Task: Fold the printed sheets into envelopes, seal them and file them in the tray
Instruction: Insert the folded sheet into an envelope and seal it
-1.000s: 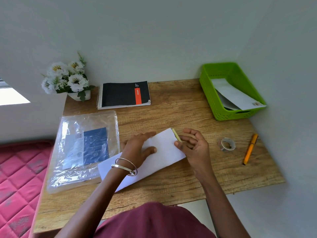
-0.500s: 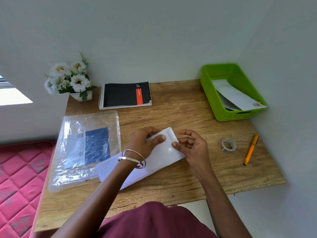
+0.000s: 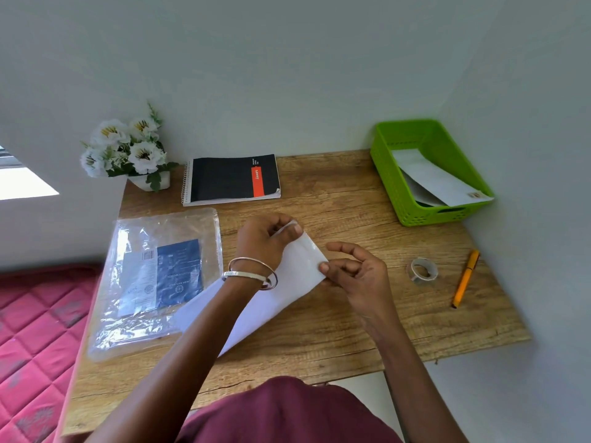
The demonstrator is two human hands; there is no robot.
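**Flap folded down, sealing under way**

A second ago a thin yellowish strip was showing at the open end of the envelope (image 3: 281,282); now that strip is gone from view and the flap is lying folded over, with a glossy band across it. The left hand (image 3: 265,241) is moving up to the flap's far corner, its grip closed there, thumb pressing the paper down against curled fingers. The right hand (image 3: 355,273) is pinching the near corner of the same end, its other fingers loosely curled. The envelope is lying slantwise at the centre of the frame on the table (image 3: 335,330), its lower end beside the plastic packet (image 3: 160,276) at the left.

Judging from this, the sealing step is nearly finished. Filing is not yet done: the green tray (image 3: 387,177) at the upper right, well apart, is already holding white envelopes. The tape roll (image 3: 422,270) and pen (image 3: 465,278) are lying untouched at the right.
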